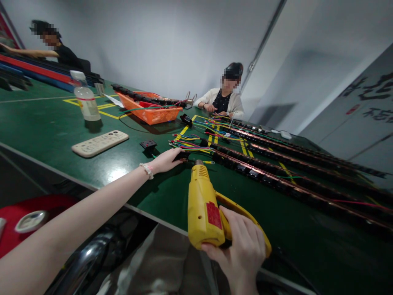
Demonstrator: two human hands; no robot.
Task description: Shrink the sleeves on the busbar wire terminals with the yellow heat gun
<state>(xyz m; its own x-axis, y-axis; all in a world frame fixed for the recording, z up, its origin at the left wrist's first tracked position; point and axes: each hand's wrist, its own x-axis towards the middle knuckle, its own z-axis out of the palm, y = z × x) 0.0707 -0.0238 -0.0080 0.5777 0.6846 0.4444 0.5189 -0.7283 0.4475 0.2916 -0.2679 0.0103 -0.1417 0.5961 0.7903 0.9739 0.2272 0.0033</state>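
Both hands are at work near the front edge of the green surface (129, 135). The right hand (242, 246) is closed around the handle of a yellow heat gun (204, 205), which points away from the person with its metal nozzle aimed at the wire ends. The left hand (167, 159) reaches out past the heat gun's nozzle, palm down, fingers curled onto a small black connector (182, 155) at the end of a bundle of coloured wires (190, 145); whether it pinches the connector or only presses on it cannot be told. A beaded bracelet (147, 170) sits on that wrist. To the right of the heat gun, long black strips (291, 188) edged in copper run away across the surface, side by side. Left of the heat gun lie a loose black switch (148, 144) and, farther left, a cream remote control (100, 143). Beyond the remote stands a plastic bottle (86, 102), upright. Behind the wires, well past the heat gun, an orange basket (153, 112) holds more black parts. A person in a pale jacket (222, 102) sits at the far side with both hands on the wires there, and another person (58, 51) sits far off to the left.
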